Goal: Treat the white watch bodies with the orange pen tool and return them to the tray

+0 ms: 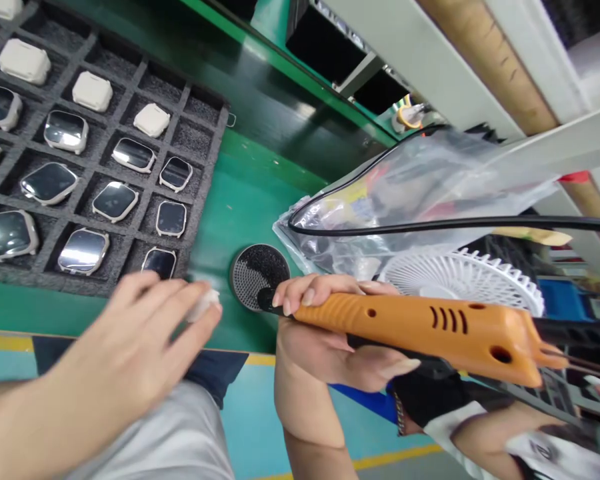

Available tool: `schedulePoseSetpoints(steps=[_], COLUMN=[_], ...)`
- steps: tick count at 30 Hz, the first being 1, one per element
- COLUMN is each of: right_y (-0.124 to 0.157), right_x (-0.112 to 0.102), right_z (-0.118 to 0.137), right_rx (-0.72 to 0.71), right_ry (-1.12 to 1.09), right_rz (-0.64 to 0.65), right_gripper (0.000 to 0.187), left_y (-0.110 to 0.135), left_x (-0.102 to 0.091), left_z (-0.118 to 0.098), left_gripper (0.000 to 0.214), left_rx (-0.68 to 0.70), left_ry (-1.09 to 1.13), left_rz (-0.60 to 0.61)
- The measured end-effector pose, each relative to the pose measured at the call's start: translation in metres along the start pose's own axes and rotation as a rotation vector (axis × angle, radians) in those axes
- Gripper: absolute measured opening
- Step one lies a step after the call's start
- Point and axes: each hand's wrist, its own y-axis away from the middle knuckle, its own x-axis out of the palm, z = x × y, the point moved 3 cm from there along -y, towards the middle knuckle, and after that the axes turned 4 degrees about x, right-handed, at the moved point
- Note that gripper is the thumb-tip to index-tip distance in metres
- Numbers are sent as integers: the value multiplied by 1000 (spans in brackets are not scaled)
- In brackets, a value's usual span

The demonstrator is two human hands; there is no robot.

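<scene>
My right hand (330, 327) is wrapped round an orange hand-held tool (410, 327) with vent slots and a black front end. The black tip is over or against the edge of a round dish (260, 267) with a perforated grey surface and dark material on it; contact cannot be told. My left hand (145, 333) is closed, with a small whitish piece (205, 305) between its fingertips, partly hidden and blurred. It is just in front of a grey foam tray (200, 207) holding several dark-faced smartwatch bodies (115, 200) and white watch-shaped pieces (93, 91).
The green bench (240, 180) bears a clear plastic bag (380, 193), with a black cable (430, 230) across it. Close to the tool is a white round fan grille (460, 277). A shelf frame (430, 60) rises behind. Another person's arm (500, 433) is at lower right.
</scene>
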Motion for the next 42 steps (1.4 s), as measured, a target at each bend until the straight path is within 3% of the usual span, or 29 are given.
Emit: schedulePoseSetpoints(steps=[3, 7, 14, 18, 26, 36, 39, 42], right_y=[0, -1, 6, 15, 23, 26, 13, -1], right_x=[0, 0, 5, 10, 13, 9, 2, -2], right_z=[-2, -1, 30, 45, 37, 31, 33, 31], right_rx=[4, 16, 76, 130, 147, 200, 286, 479], right_ry=[-12, -26, 52, 122, 129, 105, 81, 146], right_rz=[14, 31, 54, 70, 164, 253, 389, 689], right_gripper=[44, 44, 44, 45, 26, 29, 27, 33], left_y=[-5, 0, 18, 23, 18, 17, 17, 17], left_x=[33, 54, 63, 69, 69, 71, 71, 70], left_z=[-24, -24, -23, -21, -20, -20, -20, -21], left_gripper=[38, 36, 28, 32, 27, 23, 22, 22], left_rx=[65, 45, -15, -10, -17, -31, -32, -41], left_ry=[-136, -177, -1, 66, 59, 72, 71, 72], left_rz=[123, 159, 21, 38, 18, 2, -5, -16])
